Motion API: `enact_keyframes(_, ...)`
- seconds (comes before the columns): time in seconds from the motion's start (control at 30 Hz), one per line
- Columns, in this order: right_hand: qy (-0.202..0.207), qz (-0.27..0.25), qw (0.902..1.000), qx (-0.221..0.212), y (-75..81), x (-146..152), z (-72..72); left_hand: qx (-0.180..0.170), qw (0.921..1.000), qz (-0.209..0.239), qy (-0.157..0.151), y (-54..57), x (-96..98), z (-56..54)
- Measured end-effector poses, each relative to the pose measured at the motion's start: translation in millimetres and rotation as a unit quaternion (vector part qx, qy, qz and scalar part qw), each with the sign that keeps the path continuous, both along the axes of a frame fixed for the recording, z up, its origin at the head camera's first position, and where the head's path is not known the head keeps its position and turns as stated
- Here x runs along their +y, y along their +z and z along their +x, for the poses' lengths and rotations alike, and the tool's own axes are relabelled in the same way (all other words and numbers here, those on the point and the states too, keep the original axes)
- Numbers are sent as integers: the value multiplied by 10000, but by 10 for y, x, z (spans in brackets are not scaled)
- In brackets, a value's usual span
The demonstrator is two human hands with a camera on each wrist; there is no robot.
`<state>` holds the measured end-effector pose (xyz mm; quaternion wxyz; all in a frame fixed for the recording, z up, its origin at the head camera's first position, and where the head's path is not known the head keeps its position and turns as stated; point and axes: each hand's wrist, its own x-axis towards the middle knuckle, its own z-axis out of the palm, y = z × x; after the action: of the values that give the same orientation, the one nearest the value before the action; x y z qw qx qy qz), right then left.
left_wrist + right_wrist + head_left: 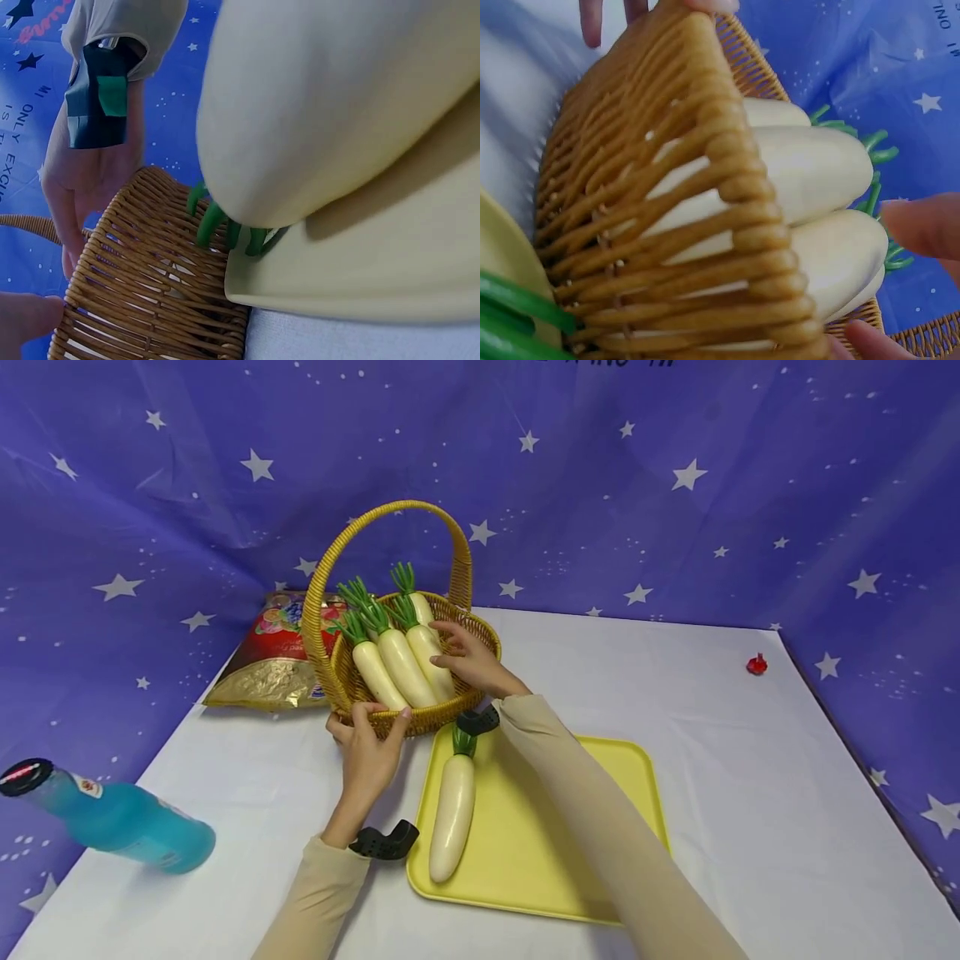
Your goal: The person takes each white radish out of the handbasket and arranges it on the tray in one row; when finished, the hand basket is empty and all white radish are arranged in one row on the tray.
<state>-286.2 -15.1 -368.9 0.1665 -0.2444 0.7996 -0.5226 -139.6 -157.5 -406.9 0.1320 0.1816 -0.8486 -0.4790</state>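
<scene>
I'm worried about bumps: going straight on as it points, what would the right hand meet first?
Probably the rightmost front white radish in the wicker basket, though depth is unclear and the fingers may be touching it.

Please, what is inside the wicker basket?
Several white radishes with green tops lie in the basket; the right hand partly covers one. The bottom beneath them is hidden.

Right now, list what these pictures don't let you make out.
Head view: the floor of the basket, hidden by the white radishes.
Head view: part of the tray, covered by the right sleeve.
Head view: what the red object is, too small to tell.
Head view: the backdrop lettering, cut off by the top edge.
Right wrist view: the white radishes' lower ends, largely screened by the basket's weave.
</scene>
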Motion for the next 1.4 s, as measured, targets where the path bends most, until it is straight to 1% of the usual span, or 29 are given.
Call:
enact_keyframes(0.1,247,301,9992,9,21,-25,-17,19,10000,-42,17,5,-15,0)
enact_keyframes(0.3,548,777,9955,-32,65,-44,-27,-10,10000,-82,-9,0,-21,-9)
enact_keyframes(0.43,686,927,9932,-125,78,-47,-20,-19,10000,-69,0,-4,-14,-5)
enact_keyframes(0.57,739,943,9927,-152,71,-48,-25,10,10000,-85,3,-9,-2,-5)
enact_keyframes(0.7,771,1085,9911,-15,71,-58,-29,35,9999,-107,38,-14,2,-3)
enact_keyframes(0.9,677,1257,9895,238,54,-109,-16,36,9999,-136,70,-20,-3,-3)
enact_keyframes(1.0,528,1312,9889,455,44,-138,2,27,9998,-167,77,-14,-3,-4)
enact_keyframes(1.1,336,1468,9850,842,26,-176,13,47,9998,-200,77,-9,-4,-7)
enact_keyframes(1.23,90,1710,9774,1236,-3,-219,25,42,9998,-196,72,-12,-7,-6)
enact_keyframes(1.33,-60,1821,9746,1299,-16,-229,36,40,9998,-187,84,-18,-5,-6)
enact_keyframes(1.4,-124,1799,9754,1271,-22,-226,43,35,9998,-182,99,-23,-2,-9)
